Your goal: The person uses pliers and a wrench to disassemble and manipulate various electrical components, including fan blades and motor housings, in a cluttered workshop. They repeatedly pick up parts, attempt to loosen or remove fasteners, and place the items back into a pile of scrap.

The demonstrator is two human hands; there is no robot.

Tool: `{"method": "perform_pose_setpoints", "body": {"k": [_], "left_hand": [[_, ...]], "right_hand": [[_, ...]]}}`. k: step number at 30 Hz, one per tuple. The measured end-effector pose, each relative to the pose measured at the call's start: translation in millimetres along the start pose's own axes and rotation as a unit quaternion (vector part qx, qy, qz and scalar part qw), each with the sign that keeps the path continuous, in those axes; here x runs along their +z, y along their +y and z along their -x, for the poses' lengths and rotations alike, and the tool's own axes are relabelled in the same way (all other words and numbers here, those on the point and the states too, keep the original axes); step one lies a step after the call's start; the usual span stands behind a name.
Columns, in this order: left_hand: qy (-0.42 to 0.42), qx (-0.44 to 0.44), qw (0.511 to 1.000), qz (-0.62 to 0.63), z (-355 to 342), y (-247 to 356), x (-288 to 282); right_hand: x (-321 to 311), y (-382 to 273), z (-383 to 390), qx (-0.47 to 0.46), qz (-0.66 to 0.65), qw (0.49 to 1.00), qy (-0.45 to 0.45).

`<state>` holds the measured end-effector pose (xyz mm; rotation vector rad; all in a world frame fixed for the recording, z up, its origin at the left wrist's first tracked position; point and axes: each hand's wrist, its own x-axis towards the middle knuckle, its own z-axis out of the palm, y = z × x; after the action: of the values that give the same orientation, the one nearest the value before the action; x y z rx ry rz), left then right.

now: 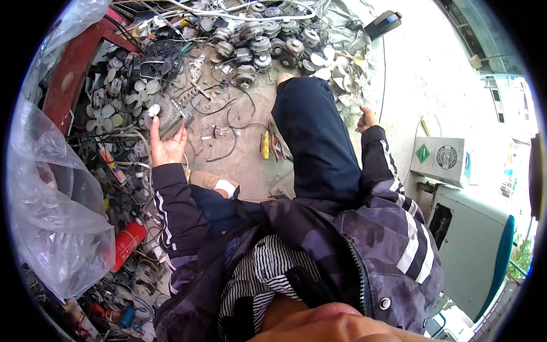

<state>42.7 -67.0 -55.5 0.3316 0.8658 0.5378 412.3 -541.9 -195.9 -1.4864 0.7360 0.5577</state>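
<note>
Head view: the left hand (168, 149) is at about 10 o'clock, palm up, thumb and fingers spread to either side of a grey metal piece (171, 130). Whether they grip it or merely sit below it, I cannot tell. The piece lies towards 12 o'clock from the palm, its long axis seeming to run from 7 towards 1 o'clock, though the clutter behind blurs its outline. A white cap (154, 109) shows right at the thumb's tip; contact there is unclear.

The left hand is plainly the nearer one. The right hand (367, 120) is well apart, at about 2 o'clock, with the bent knee (313, 111) between it and the piece. Its fingers are loosely curled and partly open, nothing visible in them; fan blades (346, 80) lie nearest, towards 11 o'clock from it.

On the floor (250, 185), a yellow screwdriver (265, 146) lies towards 3 o'clock from the left hand, its long axis running nearly 12 to 6, with red-handled pliers (277, 147) just beside. From the right hand these tools lie towards 8 or 9 o'clock, past the knee. Loose wires (223, 104) lie between the piece and the tools, and motors (260, 45) are heaped at 12 o'clock.
</note>
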Motion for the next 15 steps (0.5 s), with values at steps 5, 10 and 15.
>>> {"method": "perform_pose_setpoints", "body": {"k": [5,10,15], "left_hand": [[0.013,0.019,1.000,0.018,3.0,1.3,3.6],[-0.023,0.027,0.999,0.013,-2.2,-1.7,-1.1],[-0.020,0.043,0.999,-0.006,-6.2,-2.0,3.1]], "right_hand": [[25.9,-26.5,-5.8,0.031,-0.061,0.996,-0.054],[54.4,-75.4,-32.2,0.093,-0.259,0.952,-0.131],[198.5,-161.7,76.2,0.054,-0.036,0.902,-0.428]]}}
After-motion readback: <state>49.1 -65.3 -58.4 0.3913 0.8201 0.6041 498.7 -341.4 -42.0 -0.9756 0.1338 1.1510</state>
